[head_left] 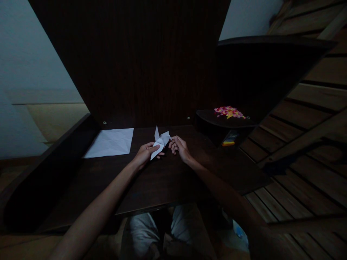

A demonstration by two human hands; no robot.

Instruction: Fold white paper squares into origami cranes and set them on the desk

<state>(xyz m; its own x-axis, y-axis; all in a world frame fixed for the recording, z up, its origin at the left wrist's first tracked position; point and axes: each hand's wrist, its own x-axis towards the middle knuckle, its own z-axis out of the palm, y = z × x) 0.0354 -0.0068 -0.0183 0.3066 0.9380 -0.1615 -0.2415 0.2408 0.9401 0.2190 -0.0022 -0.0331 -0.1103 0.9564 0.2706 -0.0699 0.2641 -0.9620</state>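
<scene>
1. As the folded paper figure (162,140) is held between both hands above the counter (151,184), its long axis is seen to run obliquely, from a near flap at lower left to a far corner at upper right.
2. The near flap is gripped by the left hand (146,153), the thumb being laid flat on the paper and the fingers tucked beneath.
3. The narrow point at the figure's right is met by the fingertips of the right hand (180,146), whose other fingers are curled. Whether the point is pinched or merely touched cannot be told.
4. Relative to the right hand, the figure is placed immediately to the left; that narrow point is nearer to the right hand than to the left.
5. The figure is formed of thin white paper, with crisp edges, triangular flaps and one flap raised steeply at the far side.
6. To the left, a white paper sheet (110,142) is laid on the counter, unfolded and marked by faint creases.
7. To the right, a heap of small pieces (230,112), pink, red and yellow, is carried by a dark shelf (208,118) with a curved front edge. Their material cannot be determined.
8. The counter is backed by a tall, dark, grained panel (141,65); wooden slats (322,90) are noted at far right. Lighting is dim.
</scene>
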